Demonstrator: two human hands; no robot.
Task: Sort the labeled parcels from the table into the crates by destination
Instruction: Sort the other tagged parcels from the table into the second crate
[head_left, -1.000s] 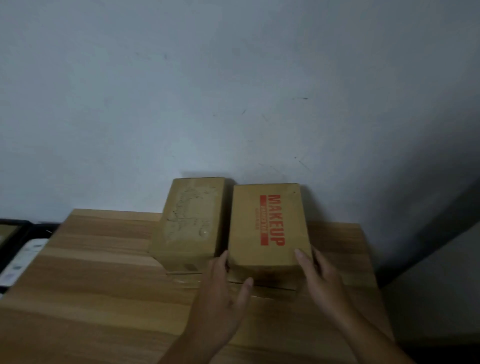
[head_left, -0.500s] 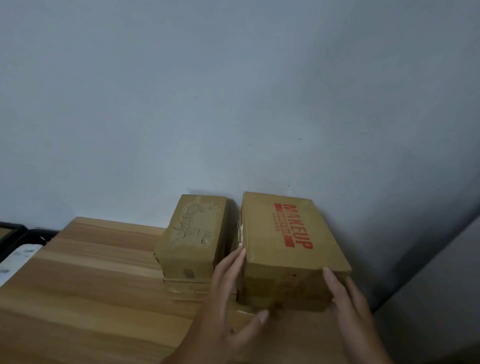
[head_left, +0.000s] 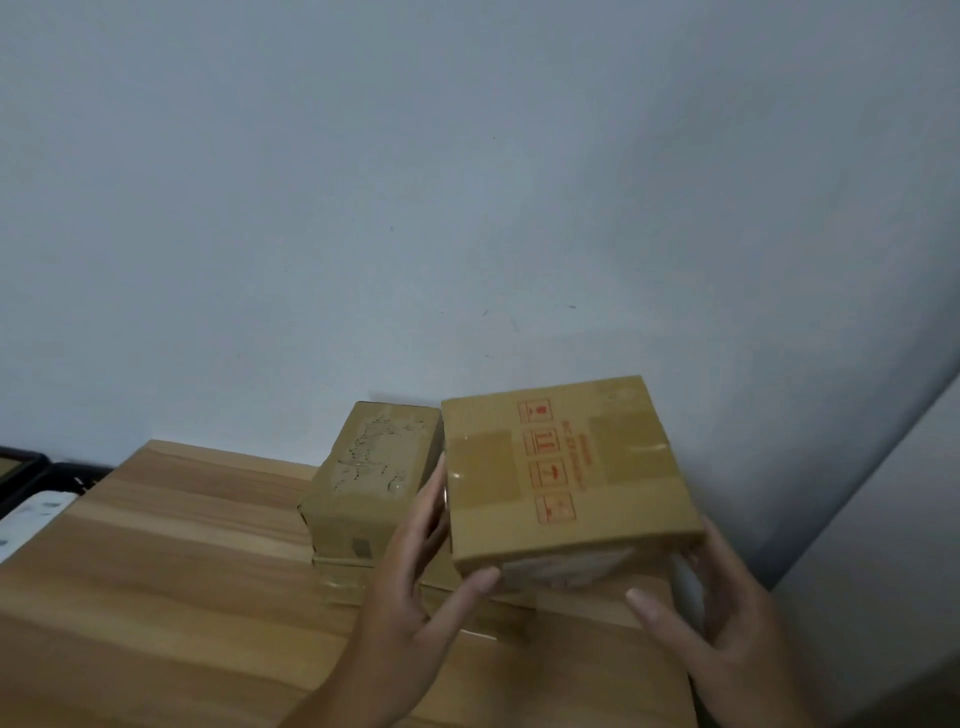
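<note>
Head view, far left edge: what do you make of it?
— What looks like a dark crate (head_left: 21, 467) pokes in beside the table (head_left: 182, 571), with a white item (head_left: 36, 514) by it. Too little shows to say more.
And mid-table?
— A scuffed parcel (head_left: 374, 467), its top paper torn, sits by the wall (head_left: 467, 182) on flatter cartons (head_left: 348, 577). Just right of it is the left hand (head_left: 410, 587). Its fingers are straight and pressed flat on the left side of the lifted parcel (head_left: 561, 473), and the thumb lies on its near lower edge.
So that one is off the table?
— Yes, it is in the air above the table's right end, tilted, with the face bearing red handling symbols upward. The right hand (head_left: 711, 623) cups the near right corner, fingers curled round it and thumb stretched out below the near face.
Can you read the destination?
— No. A pale label shows on the near face, but it is blurred.
Then the step in hand, I'd judge, is getting that label read.
— Agreed. I'd roll the near face up toward the eyes, squeeze evenly from both sides, and let the right fingers under the base take the weight. Do it over the table, so a slip costs little, and clear of the scuffed parcel, so its stack isn't nudged. Only then should it go left toward the crate.
</note>
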